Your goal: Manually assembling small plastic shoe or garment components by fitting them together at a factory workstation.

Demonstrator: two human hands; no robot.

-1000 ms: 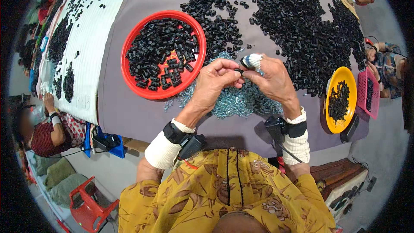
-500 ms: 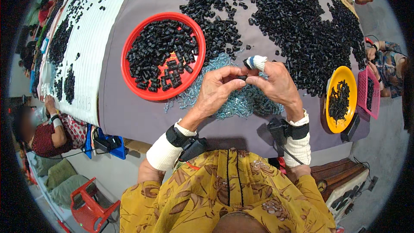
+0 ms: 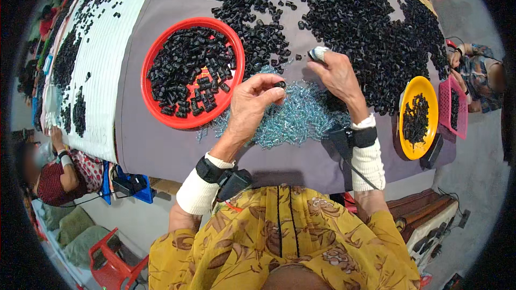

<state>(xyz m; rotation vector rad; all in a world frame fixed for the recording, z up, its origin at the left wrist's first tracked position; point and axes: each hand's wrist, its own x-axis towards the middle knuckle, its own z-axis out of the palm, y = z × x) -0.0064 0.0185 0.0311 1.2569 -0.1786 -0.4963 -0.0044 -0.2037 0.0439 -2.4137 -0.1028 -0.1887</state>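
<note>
Between the thumb and fingers of my left hand is a small black plastic part, round with a hole in its end. My right hand hovers at the near edge of the heap of black plastic parts, its thumb and covered index finger apart. A white cloth finger cover with a dark tip sits on that index finger. I see nothing held in it. Below and between both hands lies a pile of small bluish metal springs. To the left stands a red round tray of black parts.
At the right are a yellow oval tray with thin black pieces and a pink basket. A white striped sheet with more black parts covers the left side. Other people sit around the table. A red chair stands lower left.
My hands, which met over the springs, have separated. The left moved slightly left with the black part; the right lifted away toward the black heap. The whole view shifted a little left.
</note>
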